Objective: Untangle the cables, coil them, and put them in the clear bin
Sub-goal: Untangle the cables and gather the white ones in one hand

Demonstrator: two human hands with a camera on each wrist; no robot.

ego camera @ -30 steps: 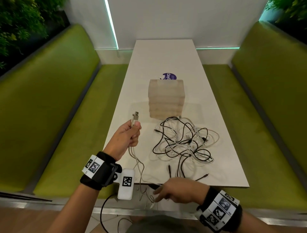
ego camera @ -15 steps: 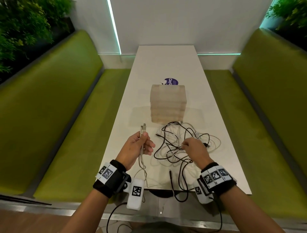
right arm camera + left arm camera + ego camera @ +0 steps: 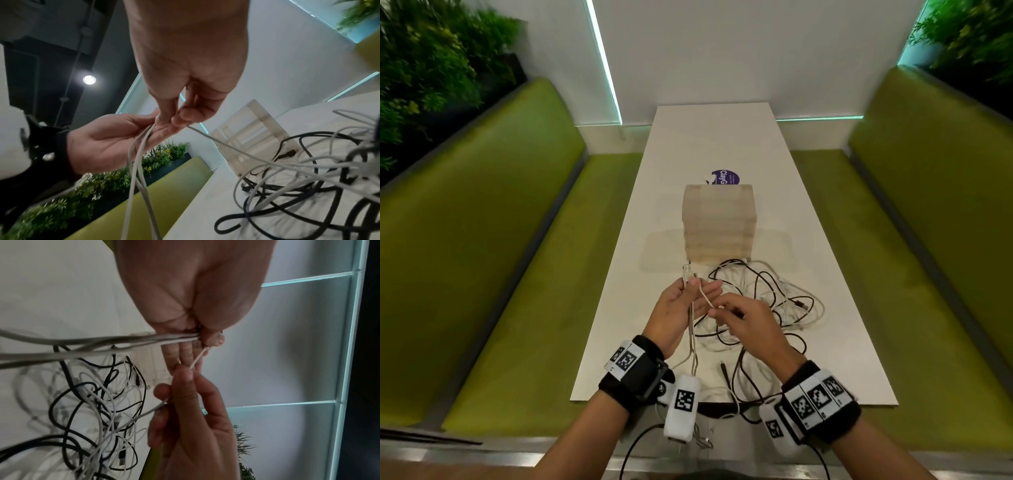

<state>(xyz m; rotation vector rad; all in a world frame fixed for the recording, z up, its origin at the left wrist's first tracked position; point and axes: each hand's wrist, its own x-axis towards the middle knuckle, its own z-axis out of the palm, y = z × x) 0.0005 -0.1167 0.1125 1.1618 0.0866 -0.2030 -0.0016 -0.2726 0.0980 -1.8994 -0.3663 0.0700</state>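
Note:
A tangle of black and white cables [image 3: 767, 301] lies on the white table [image 3: 722, 137] in front of the clear bin [image 3: 717, 222]. My left hand [image 3: 693, 291] is raised over the table's left side, thumb pinching several grey cable strands [image 3: 692, 339] against the fingers, a USB plug [image 3: 688, 272] sticking up above them. My right hand [image 3: 714, 310] pinches a thin white cable [image 3: 704, 298] at the left palm. In the left wrist view the thumb [image 3: 211, 337] clamps the grey strands [image 3: 123, 340]. In the right wrist view the white cable [image 3: 216, 139] runs from my fingertips [image 3: 164, 119] to the tangle [image 3: 308, 178].
Green benches [image 3: 500, 274] flank the table on both sides. A purple round sticker [image 3: 726, 177] lies behind the bin. Black cable ends [image 3: 724, 371] trail toward the near table edge, and grey strands hang over it. A white wall closes the far end.
My right hand has left the tangle and come up to the left palm with a thin white strand. The left hand has kept its hold on the grey cable.

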